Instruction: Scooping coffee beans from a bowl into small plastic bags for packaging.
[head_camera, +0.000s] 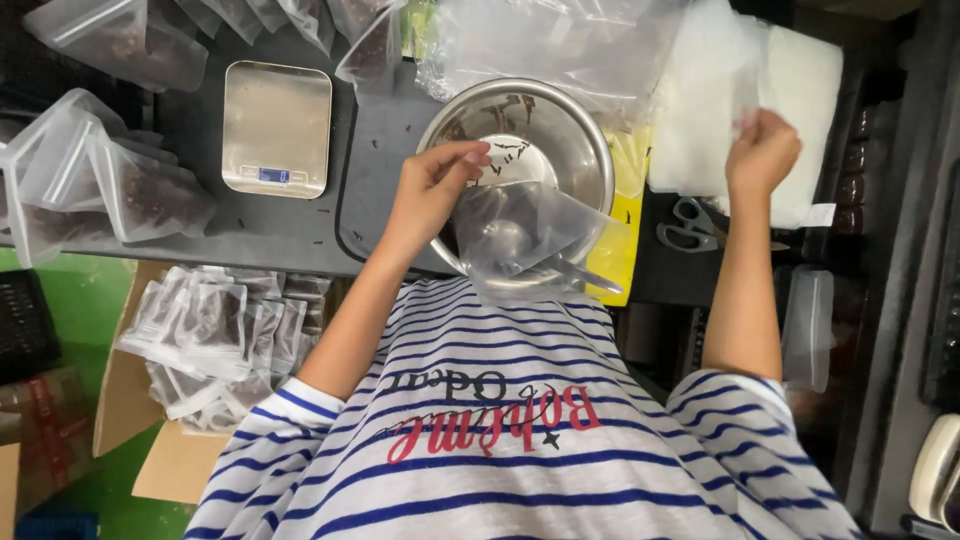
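Clear zip bag (520, 235) open, tilted over steel bowl (560, 120); white sheet stack (800, 90) rt.

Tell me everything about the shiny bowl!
The bowl is round, silvery metal, shiny inside, standing upright on the dark table just in front of the person. A few dark brown bits lie on its bottom. A clear plastic bag hangs over its near rim, hiding that part. The left hand holds the bag over the bowl's left edge. More clear plastic lies behind it.
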